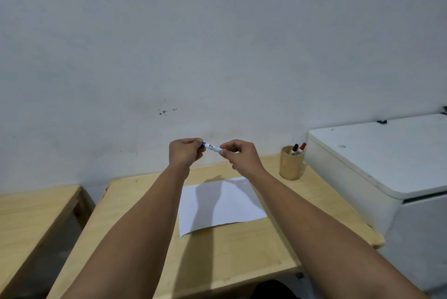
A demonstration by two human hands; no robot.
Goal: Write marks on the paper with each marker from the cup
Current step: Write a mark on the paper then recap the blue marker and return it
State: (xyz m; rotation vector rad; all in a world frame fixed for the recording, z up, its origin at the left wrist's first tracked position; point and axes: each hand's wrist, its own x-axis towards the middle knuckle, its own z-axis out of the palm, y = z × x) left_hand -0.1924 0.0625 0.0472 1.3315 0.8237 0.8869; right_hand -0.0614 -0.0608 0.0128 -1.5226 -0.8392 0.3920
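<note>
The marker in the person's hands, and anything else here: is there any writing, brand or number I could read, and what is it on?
Blue marker, held between left hand and right hand: dark print on its white barrel, too blurred to read.
Black-capped marker and red-capped marker in the wooden cup: labels too small to read.
Paper: blank, no marks.
White appliance: no text visible.

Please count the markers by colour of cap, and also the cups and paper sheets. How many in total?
Blue marker, held by left hand and right hand: 1
Black marker: 1
Red marker: 1
Cup: 1
Paper: 1
Total: 5
</note>
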